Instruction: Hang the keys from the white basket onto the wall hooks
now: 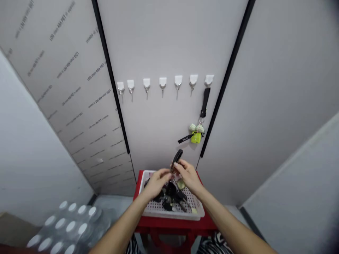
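Note:
Above the basket, my right hand (187,176) grips a black braided keychain strap (178,155), which stands up past the fingertips. My left hand (158,181) is closed at the strap's lower end, its thumb and fingers pinched together there; the exact part between them is hidden. Below both hands is a white perforated plastic basket (172,213) with a heap of dark keychains and keys (172,192) inside. On the wall hangs a keychain with a black strap (205,102), a yellow-green case (196,137) and pale bow-like pieces, from the rightmost hook (209,80).
A red stool (164,223) carries the basket. Several white adhesive hooks (162,83) run in a row across the white panel between two black strips. Shrink-wrapped bottles with white caps (70,226) stand at the lower left. Walls close in on both sides.

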A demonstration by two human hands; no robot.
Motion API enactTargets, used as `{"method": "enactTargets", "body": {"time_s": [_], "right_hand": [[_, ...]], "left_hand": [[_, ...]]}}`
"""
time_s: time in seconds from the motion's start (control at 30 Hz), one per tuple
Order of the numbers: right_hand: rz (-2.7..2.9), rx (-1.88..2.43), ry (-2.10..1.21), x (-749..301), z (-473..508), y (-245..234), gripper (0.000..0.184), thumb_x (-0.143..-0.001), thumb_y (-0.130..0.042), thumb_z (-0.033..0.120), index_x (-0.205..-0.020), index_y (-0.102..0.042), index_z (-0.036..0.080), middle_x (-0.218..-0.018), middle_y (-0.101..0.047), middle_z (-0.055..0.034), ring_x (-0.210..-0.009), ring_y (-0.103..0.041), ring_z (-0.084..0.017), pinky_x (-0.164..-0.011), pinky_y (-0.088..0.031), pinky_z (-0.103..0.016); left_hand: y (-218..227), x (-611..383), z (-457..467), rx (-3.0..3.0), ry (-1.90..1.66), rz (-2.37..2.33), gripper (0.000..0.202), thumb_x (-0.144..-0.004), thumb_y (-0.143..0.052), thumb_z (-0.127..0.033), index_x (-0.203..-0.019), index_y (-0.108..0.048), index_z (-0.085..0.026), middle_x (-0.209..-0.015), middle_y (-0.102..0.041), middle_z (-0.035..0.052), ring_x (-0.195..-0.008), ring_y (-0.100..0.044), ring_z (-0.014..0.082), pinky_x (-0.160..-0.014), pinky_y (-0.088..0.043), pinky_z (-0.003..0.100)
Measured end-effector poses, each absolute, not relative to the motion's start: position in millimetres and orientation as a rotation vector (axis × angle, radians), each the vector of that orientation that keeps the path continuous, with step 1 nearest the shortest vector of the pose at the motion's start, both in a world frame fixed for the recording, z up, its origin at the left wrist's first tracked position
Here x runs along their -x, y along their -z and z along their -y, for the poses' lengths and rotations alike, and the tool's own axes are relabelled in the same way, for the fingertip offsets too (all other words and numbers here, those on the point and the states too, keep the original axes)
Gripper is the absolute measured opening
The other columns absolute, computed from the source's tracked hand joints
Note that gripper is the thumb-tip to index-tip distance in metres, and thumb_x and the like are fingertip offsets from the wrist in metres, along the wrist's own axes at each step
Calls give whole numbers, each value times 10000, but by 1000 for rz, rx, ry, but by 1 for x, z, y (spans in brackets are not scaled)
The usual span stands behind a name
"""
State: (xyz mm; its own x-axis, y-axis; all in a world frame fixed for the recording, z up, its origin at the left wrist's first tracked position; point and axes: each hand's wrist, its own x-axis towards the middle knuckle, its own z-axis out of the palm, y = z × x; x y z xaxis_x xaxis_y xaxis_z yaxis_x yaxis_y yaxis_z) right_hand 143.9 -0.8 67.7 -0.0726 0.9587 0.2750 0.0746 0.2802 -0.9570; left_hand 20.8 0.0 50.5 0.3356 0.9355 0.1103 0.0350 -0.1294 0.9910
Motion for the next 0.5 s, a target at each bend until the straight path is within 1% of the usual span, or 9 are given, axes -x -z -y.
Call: {"method": "enactTargets", "body": {"time_s": [0.1,0.2,0.37,0.5], "right_hand": [[1397,1048,-978,-149,-7,-77,228,-670,-404,344,-595,-474,140,-476,-430,36,-433,-375,-64,-428,-307,-186],[1401,1033,-910,-155,-18,-95,227,-653,-420,361,-609,-468,143,-505,-445,30,-430,-372,-63,-412,-302,-186],[1429,1016,-684,-169,-40,-150,256,-639,-416,390,-597,-476,145,-539,-478,11,-432,-392,-70,-385,-305,-186],[1371,985,-565,-176,-61,-200,277,-620,-418,403,-553,-479,141,-474,-461,25,-387,-359,-52,-369,-301,-178]], "left_hand": [[-50,-32,0,-1540,-1031,-894,181,-646,-435,-241,-753,-542,-142,-741,-564,17,-703,-482,113,-672,-359,218],[-64,-50,-12,-1587,-1114,-830,167,-646,-432,-246,-716,-528,-129,-688,-552,17,-652,-472,107,-622,-358,207],[-120,-77,-41,-1584,-1276,-844,166,-649,-406,-242,-567,-480,-119,-506,-474,-15,-480,-399,69,-486,-309,182],[-168,-93,-63,-1556,-1363,-851,178,-652,-381,-220,-525,-457,-121,-447,-435,-34,-411,-341,48,-438,-264,171]]}}
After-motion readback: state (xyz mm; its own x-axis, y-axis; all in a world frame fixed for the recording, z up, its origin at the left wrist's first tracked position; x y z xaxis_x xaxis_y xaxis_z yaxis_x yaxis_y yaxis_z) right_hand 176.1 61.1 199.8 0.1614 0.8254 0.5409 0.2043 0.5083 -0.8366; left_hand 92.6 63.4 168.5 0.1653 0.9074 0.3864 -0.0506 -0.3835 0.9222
